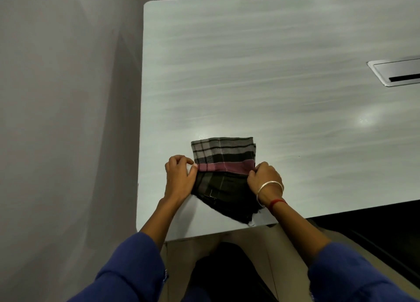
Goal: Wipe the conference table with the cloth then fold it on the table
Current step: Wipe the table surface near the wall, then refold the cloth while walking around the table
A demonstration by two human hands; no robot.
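The checked grey, black and pink cloth lies part-folded near the front edge of the pale grey wood-grain conference table. The left hand pinches its left edge at the pink band — the right hand, wearing a silver bangle, grips the right edge.

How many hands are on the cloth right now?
2. The left hand pinches the cloth at its left edge, on the pink stripe; the right hand pinches its right edge.
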